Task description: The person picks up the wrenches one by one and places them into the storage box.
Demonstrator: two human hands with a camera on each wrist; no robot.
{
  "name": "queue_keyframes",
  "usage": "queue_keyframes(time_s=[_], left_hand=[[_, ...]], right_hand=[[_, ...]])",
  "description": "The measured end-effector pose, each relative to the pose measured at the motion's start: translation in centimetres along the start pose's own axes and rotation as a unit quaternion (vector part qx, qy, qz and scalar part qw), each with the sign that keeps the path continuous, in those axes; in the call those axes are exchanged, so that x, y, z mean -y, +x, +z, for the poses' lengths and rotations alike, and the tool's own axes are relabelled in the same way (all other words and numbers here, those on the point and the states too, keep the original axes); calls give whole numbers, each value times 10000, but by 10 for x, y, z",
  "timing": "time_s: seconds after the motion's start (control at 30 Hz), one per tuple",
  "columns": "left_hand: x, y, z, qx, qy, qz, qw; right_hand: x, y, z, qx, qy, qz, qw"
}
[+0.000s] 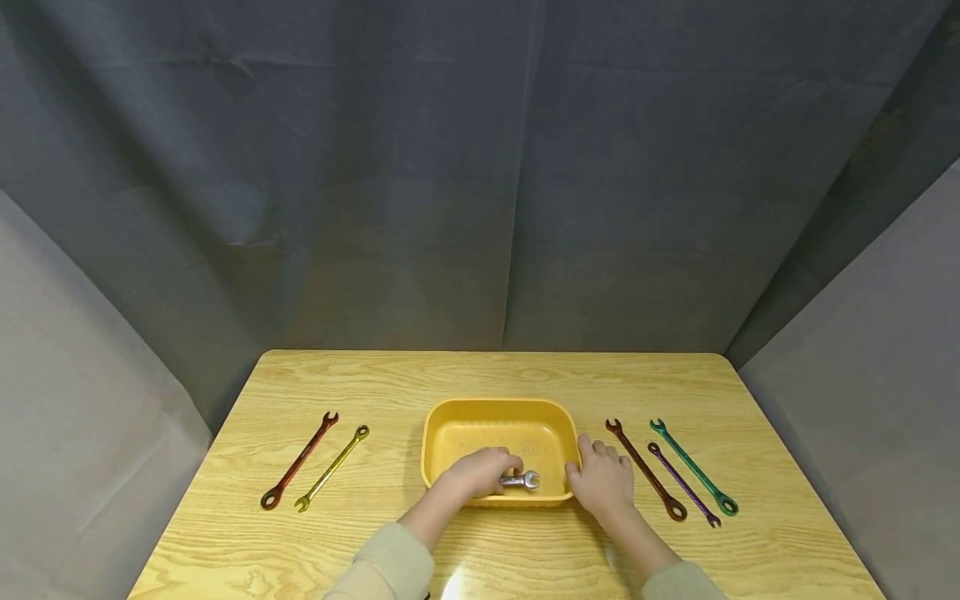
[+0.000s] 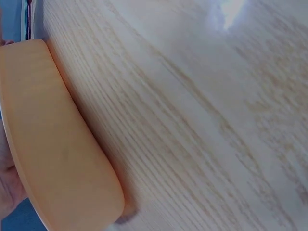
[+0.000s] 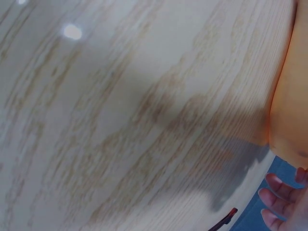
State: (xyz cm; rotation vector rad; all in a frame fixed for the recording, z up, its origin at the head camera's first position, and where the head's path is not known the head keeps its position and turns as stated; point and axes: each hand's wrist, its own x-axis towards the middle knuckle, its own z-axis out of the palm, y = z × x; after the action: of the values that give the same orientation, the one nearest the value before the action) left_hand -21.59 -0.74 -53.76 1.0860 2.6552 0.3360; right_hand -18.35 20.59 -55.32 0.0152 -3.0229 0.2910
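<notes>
A yellow plastic bin (image 1: 441,421) stands at the middle of the table in the head view. My left hand (image 1: 480,472) reaches over its near side and grips a silver wrench (image 1: 531,480), whose jaw end points right above the bin floor; the rest of the wrench is hidden by the hand. At the bin's right end, my right hand (image 1: 604,477) holds the rim, thumb on the inner side and the other fingers outside. In the left wrist view the bin's outer wall (image 2: 62,139) covers most of the left hand (image 2: 8,183). Fingers (image 3: 276,192) show beside the bin in the right wrist view.
Left of the bin lie a red wrench (image 1: 298,463) and a yellow-green wrench (image 1: 332,468). To the right lie a dark red wrench (image 1: 647,469), a purple wrench (image 1: 682,483) and a green wrench (image 1: 693,465). Grey curtains (image 1: 405,208) hang behind the wooden table (image 1: 390,375).
</notes>
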Motion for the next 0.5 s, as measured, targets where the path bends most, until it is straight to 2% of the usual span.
queue_keyframes(time_s=[0.23, 0.5], left_hand=[[-1, 2, 0, 258, -47, -167, 9995], [-1, 5, 4, 363, 128, -166, 9991]], right_hand=[[0, -1, -1, 35, 50, 10, 10000], [0, 0, 0, -16, 50, -26, 10000]])
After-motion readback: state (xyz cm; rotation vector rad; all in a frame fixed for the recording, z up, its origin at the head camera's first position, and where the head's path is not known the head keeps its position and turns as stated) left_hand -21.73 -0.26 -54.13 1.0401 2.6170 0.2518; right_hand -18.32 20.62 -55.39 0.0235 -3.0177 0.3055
